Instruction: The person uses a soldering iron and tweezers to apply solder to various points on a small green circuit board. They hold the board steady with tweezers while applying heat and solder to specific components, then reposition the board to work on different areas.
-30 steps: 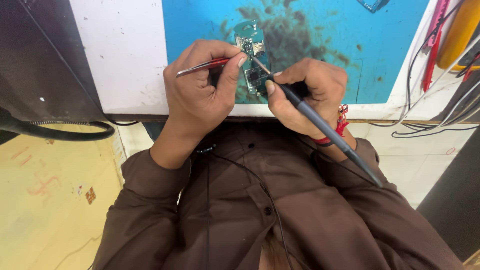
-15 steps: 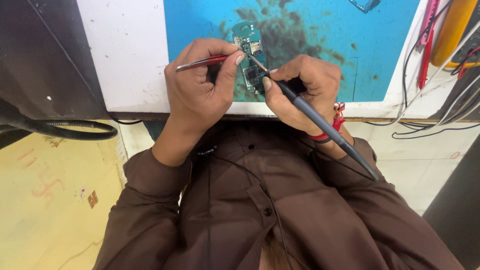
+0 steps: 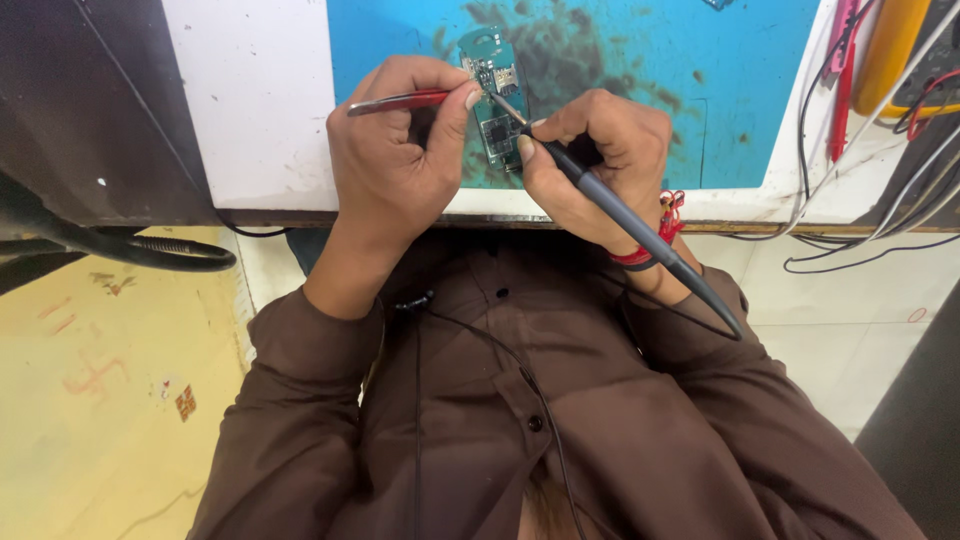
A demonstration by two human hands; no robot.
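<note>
I see my left hand (image 3: 395, 170) pinching red-handled tweezers (image 3: 400, 101) and my right hand (image 3: 595, 160) gripping a dark soldering iron (image 3: 630, 225), tips meeting on the small green circuit board (image 3: 492, 90) lying on the blue mat (image 3: 620, 60); cables (image 3: 870, 200) trail at far right.

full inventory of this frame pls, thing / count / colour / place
circuit board: 1, green, on the blue mat under both hands
tweezers: 1, red, in the left hand, tips at the board
soldering iron: 1, dark grey, in the right hand, tip on the board
work mat: 1, blue with dark stains, on the bench
bench top: 1, white, upper part of frame
cables: several, black, white and red, right edge of the bench
hose: 1, black, left, below the bench
floor: yellowish, lower left
shirt: 1, brown, lower centre
wrist thread: red, right wrist
left hand: holds tweezers
right hand: holds soldering iron
</note>
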